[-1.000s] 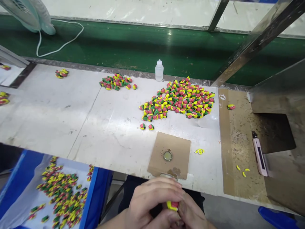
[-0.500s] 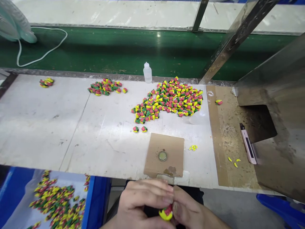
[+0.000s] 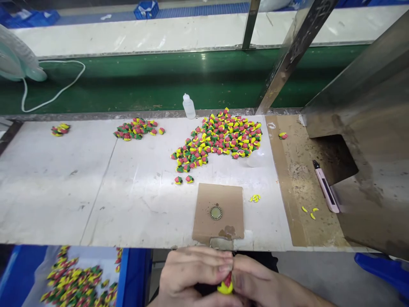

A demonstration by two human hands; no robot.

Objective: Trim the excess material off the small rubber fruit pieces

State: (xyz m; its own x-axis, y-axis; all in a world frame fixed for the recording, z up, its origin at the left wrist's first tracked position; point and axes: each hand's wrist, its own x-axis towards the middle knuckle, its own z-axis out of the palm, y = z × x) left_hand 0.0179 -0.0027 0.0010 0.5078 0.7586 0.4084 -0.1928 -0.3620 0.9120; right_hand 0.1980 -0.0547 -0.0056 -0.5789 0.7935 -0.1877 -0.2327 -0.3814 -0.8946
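At the near edge of the bench, my left hand [image 3: 191,275] and my right hand [image 3: 263,281] meet, their fingers closed around one small fruit-shaped piece [image 3: 225,288]. Red and bright yellow parts of it show between the fingertips; the rest is covered. Just beyond the hands lies a cardboard square [image 3: 204,198] with a bottle cap [image 3: 216,212] on it, holding something pale. Several tiny yellow banana shapes [image 3: 254,198] lie right of the cardboard. Two similar red, green and yellow pieces [image 3: 189,179] sit beyond its left corner, near a large pile of them [image 3: 223,138].
A small white squeeze bottle [image 3: 188,108] stands behind the pile. Smaller groups of pieces [image 3: 137,129] lie leftward. A blue crate [image 3: 132,273] with many more is below left. At right are a pink cutter knife [image 3: 326,188] and a metal housing [image 3: 377,170]. A fan [image 3: 19,55] stands back left.
My view has tilted up a little, so the bench sits lower and a far blue basket shows. Both hands keep the piece, which is turned slightly and more covered by the fingers.
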